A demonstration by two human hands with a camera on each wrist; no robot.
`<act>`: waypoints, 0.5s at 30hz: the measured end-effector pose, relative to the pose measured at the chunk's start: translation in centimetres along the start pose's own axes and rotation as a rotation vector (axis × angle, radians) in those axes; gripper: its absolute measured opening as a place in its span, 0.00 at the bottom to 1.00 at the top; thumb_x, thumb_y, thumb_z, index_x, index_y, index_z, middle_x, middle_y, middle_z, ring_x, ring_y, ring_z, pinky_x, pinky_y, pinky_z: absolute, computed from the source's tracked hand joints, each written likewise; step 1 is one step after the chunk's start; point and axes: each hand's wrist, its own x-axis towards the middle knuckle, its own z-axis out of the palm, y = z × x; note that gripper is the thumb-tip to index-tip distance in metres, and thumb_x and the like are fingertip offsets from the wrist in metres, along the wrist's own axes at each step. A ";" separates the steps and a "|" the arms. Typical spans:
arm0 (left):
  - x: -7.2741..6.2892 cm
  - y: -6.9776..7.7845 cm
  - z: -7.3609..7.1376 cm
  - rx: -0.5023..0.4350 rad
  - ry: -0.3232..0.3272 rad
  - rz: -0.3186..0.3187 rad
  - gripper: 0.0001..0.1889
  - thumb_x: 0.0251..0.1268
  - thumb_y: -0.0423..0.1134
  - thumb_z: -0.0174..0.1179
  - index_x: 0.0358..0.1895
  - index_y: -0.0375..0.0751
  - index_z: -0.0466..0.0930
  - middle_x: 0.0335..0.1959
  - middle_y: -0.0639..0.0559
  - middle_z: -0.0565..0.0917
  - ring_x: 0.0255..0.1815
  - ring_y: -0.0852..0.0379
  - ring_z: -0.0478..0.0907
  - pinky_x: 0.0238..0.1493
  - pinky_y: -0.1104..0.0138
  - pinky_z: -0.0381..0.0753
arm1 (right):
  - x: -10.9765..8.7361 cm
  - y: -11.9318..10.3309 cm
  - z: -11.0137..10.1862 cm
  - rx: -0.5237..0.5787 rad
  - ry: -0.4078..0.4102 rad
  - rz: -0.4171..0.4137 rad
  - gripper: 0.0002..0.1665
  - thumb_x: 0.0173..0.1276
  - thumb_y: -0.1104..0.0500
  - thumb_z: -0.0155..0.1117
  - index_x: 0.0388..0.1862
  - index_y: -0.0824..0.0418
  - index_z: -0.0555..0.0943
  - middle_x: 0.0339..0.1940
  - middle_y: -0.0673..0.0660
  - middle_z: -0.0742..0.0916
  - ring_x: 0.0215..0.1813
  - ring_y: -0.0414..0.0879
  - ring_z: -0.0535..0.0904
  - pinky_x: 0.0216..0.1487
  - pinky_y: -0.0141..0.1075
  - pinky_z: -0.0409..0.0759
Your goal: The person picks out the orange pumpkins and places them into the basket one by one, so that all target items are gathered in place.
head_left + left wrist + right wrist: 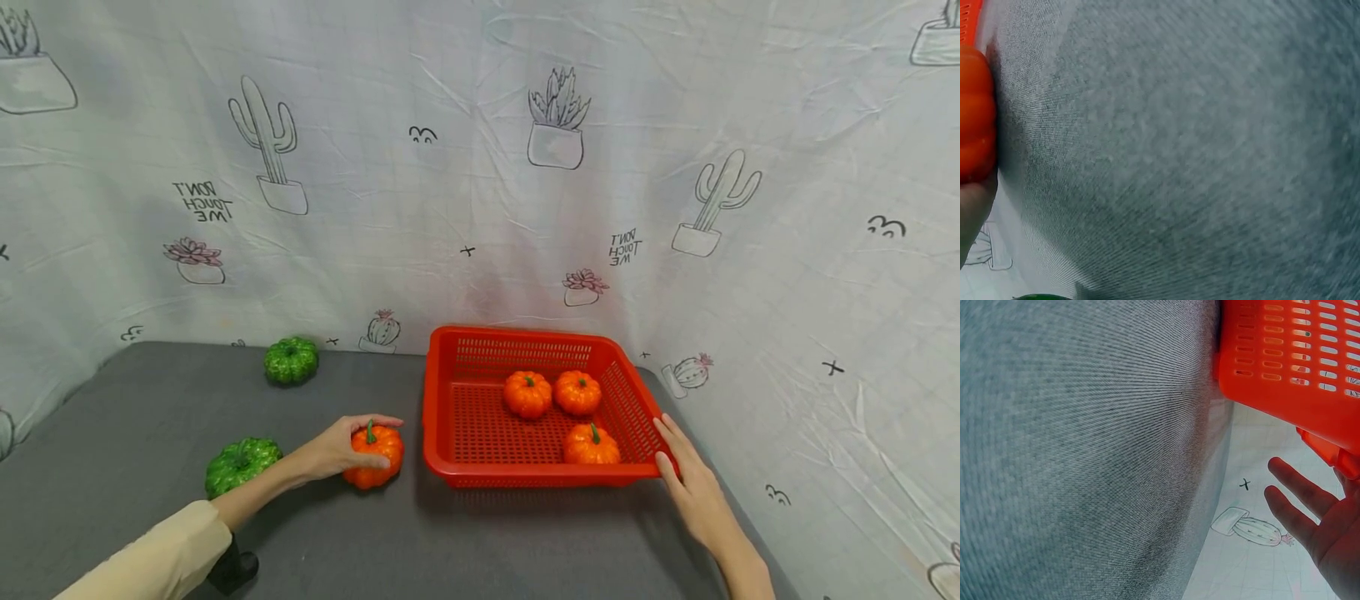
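Note:
My left hand (341, 450) grips an orange pumpkin (369, 477) with a green stem, thumb across its near side and fingers over the far side. In the left wrist view the pumpkin (974, 119) shows at the left edge, close over the grey cloth. My right hand (693, 483) is at the right rim of a red plastic basket (495, 475), fingers fairly straight, thumb at the near corner. Two of its fingers (1297, 519) extend free below the rim in the right wrist view. Inside the basket lie three orange pumpkins (527, 395).
A green pumpkin (291, 361) sits at the back left of the grey table (510, 550). Another green pumpkin (236, 465) lies beside my left forearm, partly covered by it. Behind and to the right hangs a white cloth (480, 200) printed with cacti.

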 end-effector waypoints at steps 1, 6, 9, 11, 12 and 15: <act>0.0 -0.1 0.0 -0.012 -0.007 0.005 0.33 0.59 0.35 0.67 0.66 0.26 0.66 0.50 0.36 0.79 0.43 0.55 0.78 0.43 0.65 0.81 | 0.0 0.0 0.0 -0.002 -0.002 0.001 0.29 0.75 0.58 0.51 0.73 0.59 0.63 0.73 0.63 0.66 0.69 0.57 0.63 0.58 0.10 0.42; -0.2 -0.5 0.1 -0.031 -0.025 0.040 0.35 0.55 0.35 0.70 0.64 0.25 0.66 0.50 0.36 0.78 0.43 0.54 0.78 0.42 0.63 0.81 | 0.0 0.0 0.0 -0.001 -0.015 0.017 0.29 0.76 0.57 0.51 0.74 0.58 0.63 0.73 0.62 0.65 0.68 0.61 0.63 0.58 0.11 0.41; -0.2 -0.5 0.2 -0.014 -0.011 0.036 0.33 0.54 0.34 0.70 0.63 0.28 0.68 0.49 0.38 0.78 0.43 0.51 0.78 0.41 0.61 0.81 | 0.0 0.0 -0.1 0.000 -0.014 0.018 0.29 0.76 0.56 0.51 0.74 0.58 0.62 0.73 0.62 0.65 0.68 0.61 0.63 0.58 0.12 0.41; -0.3 -0.5 0.2 0.004 0.001 0.021 0.31 0.55 0.34 0.70 0.62 0.29 0.69 0.48 0.40 0.79 0.43 0.51 0.78 0.41 0.61 0.81 | 0.1 0.1 0.0 -0.001 -0.012 0.014 0.29 0.76 0.57 0.51 0.74 0.58 0.62 0.73 0.61 0.65 0.68 0.60 0.63 0.58 0.11 0.41; -0.3 -0.5 0.2 -0.002 0.003 0.011 0.31 0.55 0.34 0.70 0.62 0.30 0.69 0.47 0.41 0.79 0.43 0.50 0.78 0.41 0.60 0.81 | 0.1 0.1 0.0 -0.001 -0.012 0.013 0.29 0.76 0.57 0.51 0.74 0.58 0.62 0.73 0.61 0.65 0.68 0.60 0.63 0.58 0.11 0.41; -0.5 -0.6 0.2 -0.023 -0.002 -0.007 0.30 0.56 0.34 0.69 0.62 0.31 0.70 0.49 0.40 0.79 0.44 0.49 0.78 0.42 0.60 0.81 | 0.0 0.2 0.0 -0.001 -0.016 0.016 0.29 0.76 0.57 0.51 0.74 0.58 0.62 0.74 0.61 0.64 0.68 0.61 0.63 0.57 0.11 0.41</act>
